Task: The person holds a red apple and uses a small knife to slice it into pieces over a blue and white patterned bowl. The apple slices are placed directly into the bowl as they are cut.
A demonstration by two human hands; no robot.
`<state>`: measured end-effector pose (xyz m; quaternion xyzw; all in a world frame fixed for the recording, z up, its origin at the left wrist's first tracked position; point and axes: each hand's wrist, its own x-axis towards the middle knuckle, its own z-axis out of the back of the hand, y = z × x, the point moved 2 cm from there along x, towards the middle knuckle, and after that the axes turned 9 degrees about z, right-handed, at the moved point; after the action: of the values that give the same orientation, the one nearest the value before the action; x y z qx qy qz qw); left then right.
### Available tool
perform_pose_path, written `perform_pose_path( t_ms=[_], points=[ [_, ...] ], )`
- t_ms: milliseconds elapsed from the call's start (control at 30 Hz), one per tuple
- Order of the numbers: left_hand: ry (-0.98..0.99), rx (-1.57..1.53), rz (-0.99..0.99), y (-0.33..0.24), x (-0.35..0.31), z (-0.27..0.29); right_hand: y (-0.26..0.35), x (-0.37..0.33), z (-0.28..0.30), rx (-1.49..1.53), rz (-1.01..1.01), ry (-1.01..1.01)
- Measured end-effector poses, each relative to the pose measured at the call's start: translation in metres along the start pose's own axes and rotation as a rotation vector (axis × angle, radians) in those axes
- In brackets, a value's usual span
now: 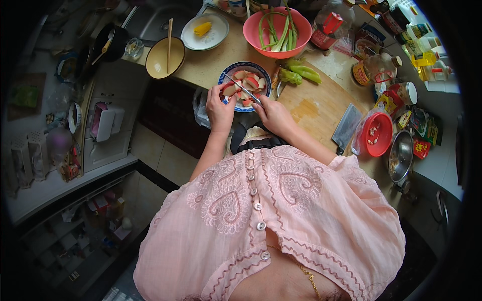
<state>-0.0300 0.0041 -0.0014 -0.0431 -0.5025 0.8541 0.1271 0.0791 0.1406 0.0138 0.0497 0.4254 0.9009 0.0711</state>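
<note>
My left hand is at the near left rim of a blue-and-white bowl, its fingers closed on a red-skinned apple piece. Several more apple pieces, pale inside with red skin, fill the bowl. From the right, my right hand grips a small knife by its handle. The blade points to the far left across the bowl and passes close to the piece in my left hand; whether it touches that piece I cannot tell.
Right of the bowl lies a wooden cutting board with green peppers and a cleaver. Beyond stand a pink basin of green stalks, a plate and a yellow bowl with chopsticks. A red bowl holds garlic.
</note>
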Motion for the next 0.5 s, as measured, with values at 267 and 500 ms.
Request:
perform_pose_path(
  t_ms=[267, 500],
  points=[
    [-0.035, 0.062, -0.013, -0.007, -0.002, -0.001, 0.002, 0.002, 0.0, -0.064, 0.017, -0.009],
    [-0.065, 0.011, -0.044, -0.01, -0.008, -0.009, 0.0, 0.001, -0.002, -0.051, -0.013, -0.021]
  ],
)
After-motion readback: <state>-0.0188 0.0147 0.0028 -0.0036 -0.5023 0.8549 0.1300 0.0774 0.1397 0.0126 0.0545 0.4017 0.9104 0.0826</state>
